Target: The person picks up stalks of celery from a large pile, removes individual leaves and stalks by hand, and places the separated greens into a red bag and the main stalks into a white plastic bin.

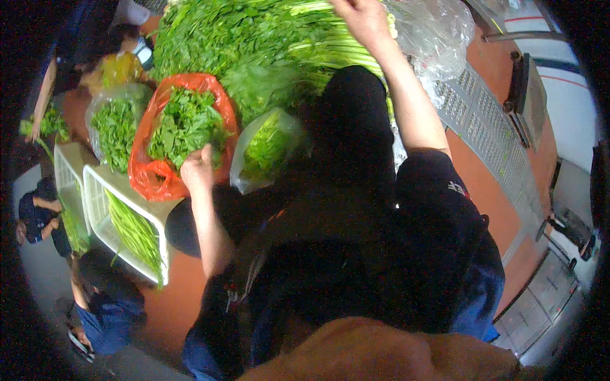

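Note:
My left hand point(198, 166) is at the near edge of a red plastic bag point(140, 138), against loose green leaves point(183, 121) inside it. Its fingers are curled and partly hidden, so whether they grip any leaves is unclear. Farther off, my right hand point(364, 24) reaches over the pale stalks point(333, 47) of a large heap of leafy greens point(224, 38), which look like celery. The top of the picture cuts off its fingertips. A clear plastic bag of greens point(262, 152) stands to the right of the red one, beside my dark-clothed leg.
Another clear bag of greens point(114, 128) stands left of the red bag. White plastic crates, one with long green stalks point(136, 233), lie nearer at left. Crumpled clear plastic point(438, 33) and a perforated metal drain cover point(491, 128) are at right. Other people point(107, 309) work at left.

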The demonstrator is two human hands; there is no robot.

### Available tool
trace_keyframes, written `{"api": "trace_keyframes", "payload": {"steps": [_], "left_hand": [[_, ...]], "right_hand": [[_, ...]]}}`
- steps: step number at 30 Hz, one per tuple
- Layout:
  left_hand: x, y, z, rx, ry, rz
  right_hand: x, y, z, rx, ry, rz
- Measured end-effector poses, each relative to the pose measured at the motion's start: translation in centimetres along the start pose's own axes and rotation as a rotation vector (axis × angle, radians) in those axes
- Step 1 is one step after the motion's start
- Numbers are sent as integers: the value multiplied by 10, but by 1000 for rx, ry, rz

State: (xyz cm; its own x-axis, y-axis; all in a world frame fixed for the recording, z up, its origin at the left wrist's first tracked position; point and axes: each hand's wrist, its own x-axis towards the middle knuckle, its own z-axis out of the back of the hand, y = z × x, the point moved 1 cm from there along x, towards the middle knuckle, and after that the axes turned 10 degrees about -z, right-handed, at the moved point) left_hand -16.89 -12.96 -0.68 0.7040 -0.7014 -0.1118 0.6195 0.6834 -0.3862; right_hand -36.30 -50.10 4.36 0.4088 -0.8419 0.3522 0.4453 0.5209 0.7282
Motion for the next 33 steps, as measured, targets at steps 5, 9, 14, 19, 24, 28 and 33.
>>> {"api": "trace_keyframes", "payload": {"steps": [5, 9, 14, 19, 24, 28, 33], "left_hand": [[7, 4, -17, 59, 93, -236], [11, -7, -19, 7, 119, -250], [24, -26, -15, -15, 185, -326], [13, -21, -5, -23, 117, -316], [30, -25, 12, -68, -19, -404], [43, -50, 45, -124, -174, -486], [51, -39, 88, -688, -341, -518]], "right_hand": [[-78, -179, 5, -774, 618, -492], [-209, -263, -31, -979, 638, -360], [-195, -284, -25, -910, 731, -593], [-135, -214, -1, -922, 753, -408], [-26, -96, 42, -983, 501, 102], [59, 45, 61, -992, 10, 870], [70, 269, 75, -1114, -64, 1379]]}}
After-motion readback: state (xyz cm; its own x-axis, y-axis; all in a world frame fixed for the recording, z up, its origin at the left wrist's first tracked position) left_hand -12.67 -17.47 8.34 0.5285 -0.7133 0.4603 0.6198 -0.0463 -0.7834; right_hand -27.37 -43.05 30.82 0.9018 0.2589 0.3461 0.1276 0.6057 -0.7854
